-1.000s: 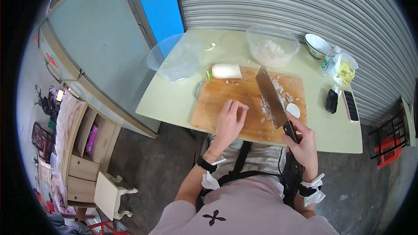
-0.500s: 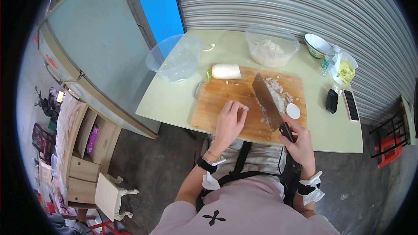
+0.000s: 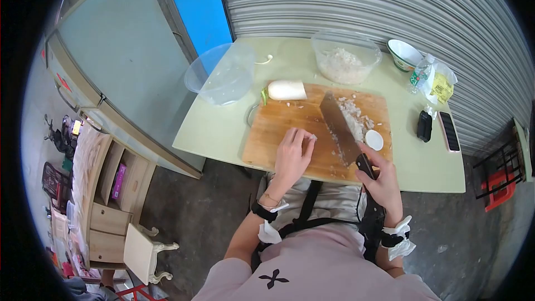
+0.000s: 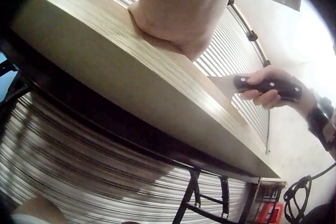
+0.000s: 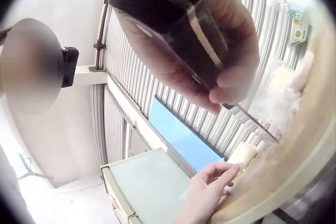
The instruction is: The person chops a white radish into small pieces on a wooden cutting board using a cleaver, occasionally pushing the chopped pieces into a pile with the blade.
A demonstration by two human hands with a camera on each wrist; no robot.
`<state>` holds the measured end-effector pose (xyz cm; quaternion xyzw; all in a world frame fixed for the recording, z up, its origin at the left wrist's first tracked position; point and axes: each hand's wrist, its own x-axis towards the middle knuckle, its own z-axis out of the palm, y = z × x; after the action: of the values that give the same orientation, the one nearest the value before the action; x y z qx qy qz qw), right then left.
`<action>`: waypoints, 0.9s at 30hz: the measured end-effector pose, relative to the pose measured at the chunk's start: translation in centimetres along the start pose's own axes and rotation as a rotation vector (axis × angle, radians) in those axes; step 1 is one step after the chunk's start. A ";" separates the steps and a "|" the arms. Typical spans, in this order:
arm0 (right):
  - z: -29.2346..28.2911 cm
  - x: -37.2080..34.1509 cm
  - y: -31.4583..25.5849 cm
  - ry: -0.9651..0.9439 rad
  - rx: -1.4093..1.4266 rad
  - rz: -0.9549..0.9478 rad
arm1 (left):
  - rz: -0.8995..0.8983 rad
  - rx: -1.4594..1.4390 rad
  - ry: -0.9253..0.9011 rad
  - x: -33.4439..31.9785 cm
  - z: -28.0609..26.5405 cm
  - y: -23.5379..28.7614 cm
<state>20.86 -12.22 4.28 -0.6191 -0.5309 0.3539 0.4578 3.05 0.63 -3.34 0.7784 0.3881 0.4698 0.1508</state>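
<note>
My right hand (image 3: pixel 382 183) grips the black handle of a cleaver (image 3: pixel 339 124), whose blade stands beside a heap of chopped white pieces (image 3: pixel 355 119) on the wooden board (image 3: pixel 273 139). A round white slice (image 3: pixel 374 140) lies right of the handle. At the board's near side, my left hand (image 3: pixel 293 155) is bent, with a small white piece at its fingertips. In the right wrist view, the blade edge (image 5: pixel 257 122) meets the white bits. A thick white vegetable length (image 3: pixel 287 90) rests at the board's far left.
A clear bowl (image 3: pixel 345 58) of white shreds stands behind the board; another clear tub (image 3: pixel 223 78) is at the left. On the right are a patterned bowl (image 3: pixel 404 56), a bottle (image 3: pixel 422 72), a yellow packet (image 3: pixel 442 88), a black case (image 3: pixel 424 127) and a phone (image 3: pixel 448 131).
The cleaver and right hand have shifted slightly left, uncovering more of the chopped heap to the right of the blade. The left hand stays in nearly the same place.
</note>
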 end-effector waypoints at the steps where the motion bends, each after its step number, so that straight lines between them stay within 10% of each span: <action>1: 0.0 -0.1 0.1 0.038 -0.019 -0.019 | 0.005 0.001 0.004 0.0 0.0 0.0; 27: -0.3 -0.1 -0.8 0.087 -0.090 -0.090 | 0.030 0.003 -0.007 0.5 0.1 -0.4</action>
<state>20.85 -12.36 5.13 -0.6293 -0.5531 0.2815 0.4678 3.10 1.34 -3.35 0.7860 0.3766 0.4687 0.1441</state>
